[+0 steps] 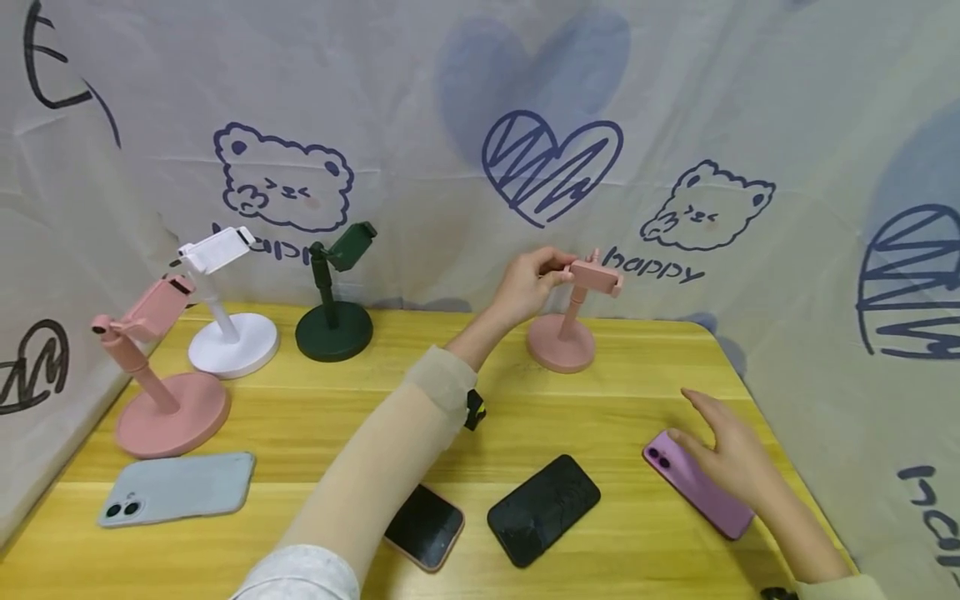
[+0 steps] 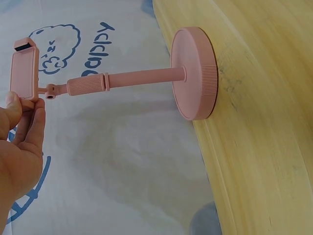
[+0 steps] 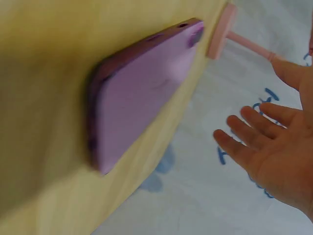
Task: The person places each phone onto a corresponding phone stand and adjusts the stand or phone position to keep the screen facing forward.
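Note:
At the back of the table, my left hand (image 1: 527,286) pinches one end of the clamp on a pink phone stand (image 1: 565,343). The left wrist view shows thumb and fingers on the edge of that clamp (image 2: 24,73), with the stand's round base (image 2: 195,73) on the table. No phone sits in this clamp. Over a purple phone (image 1: 705,492) at the right, my right hand (image 1: 731,454) hovers with its fingers spread. The purple phone (image 3: 146,98) lies with its camera side up, and the right hand (image 3: 279,156) holds nothing.
To the left stand a larger pink phone stand (image 1: 172,412), a white one (image 1: 234,346) and a dark green one (image 1: 334,331). A pale blue phone (image 1: 180,490) and two dark-screened phones (image 1: 426,527) (image 1: 543,510) lie nearer. A drawn-on cloth (image 1: 420,208) hangs behind the table.

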Motion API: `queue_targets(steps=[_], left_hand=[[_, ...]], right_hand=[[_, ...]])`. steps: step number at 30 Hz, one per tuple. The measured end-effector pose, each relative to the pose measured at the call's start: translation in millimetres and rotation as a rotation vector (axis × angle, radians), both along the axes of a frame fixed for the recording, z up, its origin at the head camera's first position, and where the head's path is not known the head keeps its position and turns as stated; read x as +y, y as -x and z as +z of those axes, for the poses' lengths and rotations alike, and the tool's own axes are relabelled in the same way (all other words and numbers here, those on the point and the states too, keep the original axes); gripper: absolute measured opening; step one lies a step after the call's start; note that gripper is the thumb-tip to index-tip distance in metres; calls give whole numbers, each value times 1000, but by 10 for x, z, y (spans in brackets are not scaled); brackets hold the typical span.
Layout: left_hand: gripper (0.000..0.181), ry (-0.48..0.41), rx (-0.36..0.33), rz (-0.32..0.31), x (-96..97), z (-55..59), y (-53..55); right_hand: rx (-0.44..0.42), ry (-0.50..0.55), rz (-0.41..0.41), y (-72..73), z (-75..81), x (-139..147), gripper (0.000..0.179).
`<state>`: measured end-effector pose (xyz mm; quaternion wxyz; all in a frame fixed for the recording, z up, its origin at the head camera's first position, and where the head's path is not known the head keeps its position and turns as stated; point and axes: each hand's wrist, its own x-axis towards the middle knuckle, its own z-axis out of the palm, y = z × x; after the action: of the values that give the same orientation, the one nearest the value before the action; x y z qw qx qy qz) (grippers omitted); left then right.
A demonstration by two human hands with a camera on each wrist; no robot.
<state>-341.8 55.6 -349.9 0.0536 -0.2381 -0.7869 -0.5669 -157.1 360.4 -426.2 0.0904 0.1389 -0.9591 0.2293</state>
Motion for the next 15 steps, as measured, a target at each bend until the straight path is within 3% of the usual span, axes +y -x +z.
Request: queue_targets(steps=[6,12,15], left_hand=[[28,19,-4,-8,7,8,-8],[30,35,-23,-20,-5,33,-12],[30,35,-24,-20,-14,29,-13]], right_hand=[[-171,-112,20,-190,-209,192,77],[-237,-168,34,-319,-379,267,79],[-222,-194,32,-339,-418,247,77]])
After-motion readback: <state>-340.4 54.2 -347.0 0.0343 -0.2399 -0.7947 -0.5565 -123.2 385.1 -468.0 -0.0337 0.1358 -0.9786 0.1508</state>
